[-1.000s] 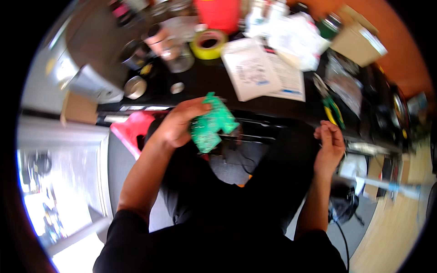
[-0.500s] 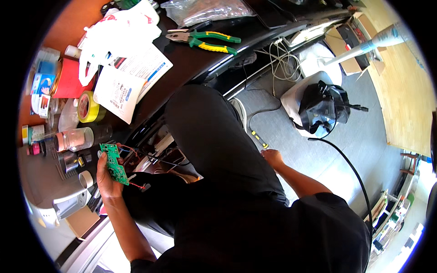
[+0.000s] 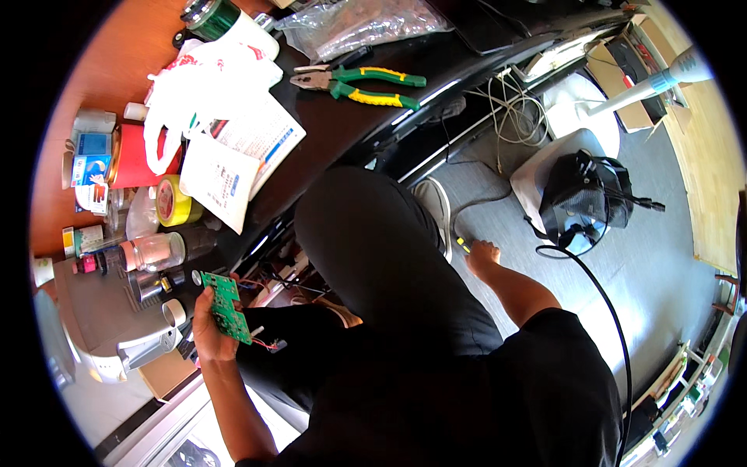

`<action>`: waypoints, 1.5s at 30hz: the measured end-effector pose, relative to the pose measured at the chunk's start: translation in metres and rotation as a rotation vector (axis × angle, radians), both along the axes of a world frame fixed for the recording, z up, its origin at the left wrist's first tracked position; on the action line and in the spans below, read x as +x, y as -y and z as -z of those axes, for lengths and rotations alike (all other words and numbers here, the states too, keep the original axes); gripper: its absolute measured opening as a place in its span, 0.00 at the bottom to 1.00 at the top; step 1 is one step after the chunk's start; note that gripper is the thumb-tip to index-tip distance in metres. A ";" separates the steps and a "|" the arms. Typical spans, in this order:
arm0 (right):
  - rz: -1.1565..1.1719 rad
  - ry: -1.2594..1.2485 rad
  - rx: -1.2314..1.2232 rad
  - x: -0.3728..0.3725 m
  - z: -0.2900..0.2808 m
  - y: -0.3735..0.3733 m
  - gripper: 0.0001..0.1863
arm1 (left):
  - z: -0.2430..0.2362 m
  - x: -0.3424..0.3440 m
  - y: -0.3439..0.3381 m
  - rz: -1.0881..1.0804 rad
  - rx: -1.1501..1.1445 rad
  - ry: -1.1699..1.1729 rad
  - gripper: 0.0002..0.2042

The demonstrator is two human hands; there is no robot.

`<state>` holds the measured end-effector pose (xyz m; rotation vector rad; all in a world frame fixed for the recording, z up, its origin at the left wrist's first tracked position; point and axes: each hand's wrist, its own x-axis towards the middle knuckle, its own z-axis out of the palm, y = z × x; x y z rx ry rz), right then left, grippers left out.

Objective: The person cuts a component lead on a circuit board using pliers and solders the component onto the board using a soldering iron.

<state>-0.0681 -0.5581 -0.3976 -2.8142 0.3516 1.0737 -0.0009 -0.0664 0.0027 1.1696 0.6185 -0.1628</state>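
Note:
My left hand (image 3: 210,331) grips a green circuit board (image 3: 226,310) by its edge, thumb on the face; thin red wires dangle from the board. Down at the right, beyond my knee, my right hand (image 3: 484,255) is closed around what looks like a soldering iron (image 3: 464,245). Only a bit of its yellow and black handle shows; the tip is hidden. A dark cord (image 3: 454,212) trails from it over the floor.
Pliers (image 3: 358,82) with green and yellow handles lie on the dark desk. Nearby are a white plastic bag (image 3: 210,86), papers (image 3: 222,175), yellow tape (image 3: 173,201) and a jar (image 3: 156,251). A black bag (image 3: 583,194) sits on a grey bin (image 3: 545,167) on the floor.
My right hand has moved onto the yellow and black handle, which now mostly disappears inside it. The circuit board stays in my left hand. The whole view has shifted slightly.

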 end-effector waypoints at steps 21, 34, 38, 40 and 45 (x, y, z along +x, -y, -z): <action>0.287 0.972 0.483 0.101 -0.283 0.035 0.15 | 0.005 -0.012 -0.004 0.031 -0.076 0.022 0.13; 1.053 1.741 1.472 0.161 -0.463 0.058 0.16 | -0.014 -0.006 -0.001 0.054 -0.070 0.142 0.12; 1.095 1.493 1.773 0.175 -0.469 0.035 0.17 | -0.014 -0.010 -0.003 0.062 -0.072 0.141 0.12; 1.025 1.391 1.887 0.179 -0.475 0.021 0.18 | -0.014 -0.009 -0.004 0.055 -0.068 0.136 0.13; 0.948 1.156 1.956 0.199 -0.491 -0.029 0.24 | -0.012 -0.004 -0.004 0.077 -0.111 0.140 0.15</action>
